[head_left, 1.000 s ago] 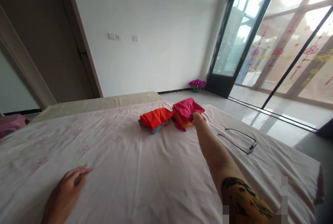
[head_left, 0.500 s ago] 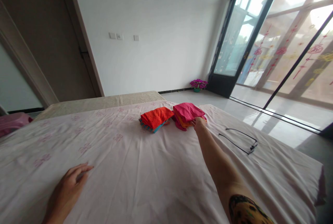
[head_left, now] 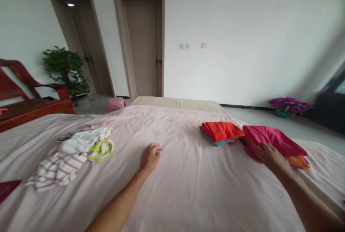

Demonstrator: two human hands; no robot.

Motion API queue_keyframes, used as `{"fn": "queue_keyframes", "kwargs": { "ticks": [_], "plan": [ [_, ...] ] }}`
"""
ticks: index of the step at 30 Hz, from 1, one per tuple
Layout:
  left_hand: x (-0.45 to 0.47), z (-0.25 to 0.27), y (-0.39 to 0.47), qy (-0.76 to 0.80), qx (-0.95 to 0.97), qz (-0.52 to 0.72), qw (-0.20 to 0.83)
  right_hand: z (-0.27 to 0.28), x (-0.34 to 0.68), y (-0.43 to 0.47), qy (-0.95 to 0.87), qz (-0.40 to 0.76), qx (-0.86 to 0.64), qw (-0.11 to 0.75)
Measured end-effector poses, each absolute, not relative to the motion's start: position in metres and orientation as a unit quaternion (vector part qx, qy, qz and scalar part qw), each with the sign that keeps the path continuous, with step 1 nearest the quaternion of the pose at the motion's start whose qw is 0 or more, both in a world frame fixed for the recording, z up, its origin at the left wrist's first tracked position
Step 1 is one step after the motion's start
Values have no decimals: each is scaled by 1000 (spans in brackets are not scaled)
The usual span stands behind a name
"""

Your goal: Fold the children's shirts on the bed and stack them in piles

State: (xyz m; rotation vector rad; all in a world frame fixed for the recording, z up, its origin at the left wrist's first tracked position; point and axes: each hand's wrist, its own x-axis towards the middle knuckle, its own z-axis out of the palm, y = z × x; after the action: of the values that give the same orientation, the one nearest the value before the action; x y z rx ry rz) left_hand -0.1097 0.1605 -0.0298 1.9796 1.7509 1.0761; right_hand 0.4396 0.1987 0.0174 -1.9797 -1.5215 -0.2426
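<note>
My right hand (head_left: 272, 156) lies on the near edge of a pink folded cloth (head_left: 277, 140), fingers stretched out and touching it. Orange cloth (head_left: 298, 162) shows beneath the pink one. Just left of that pile is a red folded cloth (head_left: 222, 131) on top of a blue-patterned one (head_left: 222, 142). Above the middle of the pale pink sheet, my left hand (head_left: 151, 155) is loosely curled, with nothing seen in it. Further left lies a loose heap of clothing: a white piece (head_left: 82, 141), a red-striped white piece (head_left: 58, 169) and something yellow-green (head_left: 101, 150).
The sheet (head_left: 172, 189) covers a wide surface. Dark red fabric (head_left: 8, 190) lies at its left edge. Beyond stand a pink stool (head_left: 116, 104), a wooden bench (head_left: 35, 95), a leafy plant (head_left: 64, 68) and purple flowers (head_left: 289, 105) by the wall.
The view has swung left, bringing the clothing heap and bench into sight. My left hand has moved forward and nearer the folded cloths. My right hand stays at the pink pile.
</note>
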Motion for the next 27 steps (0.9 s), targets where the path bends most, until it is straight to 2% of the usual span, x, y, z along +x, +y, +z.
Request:
{"fn": "queue_keyframes", "kwargs": {
  "ticks": [3,6,11,17,22,27],
  "plan": [
    [-110,-29,155,597,690,381,148,13,405,185,-581,-98,-730,347],
    [-126,-23,150,592,690,390,145,-1,348,167,-659,-74,-632,400],
    [-223,19,139,669,624,397,67,-36,265,150,-742,75,-582,324],
    [-366,70,114,816,468,337,-54,-41,232,142,-753,24,-609,249],
    [-417,75,106,863,402,304,18,-38,230,138,-759,11,-608,232],
    [-417,107,123,806,432,402,41,-38,228,137,-755,12,-618,221]
  ]
}}
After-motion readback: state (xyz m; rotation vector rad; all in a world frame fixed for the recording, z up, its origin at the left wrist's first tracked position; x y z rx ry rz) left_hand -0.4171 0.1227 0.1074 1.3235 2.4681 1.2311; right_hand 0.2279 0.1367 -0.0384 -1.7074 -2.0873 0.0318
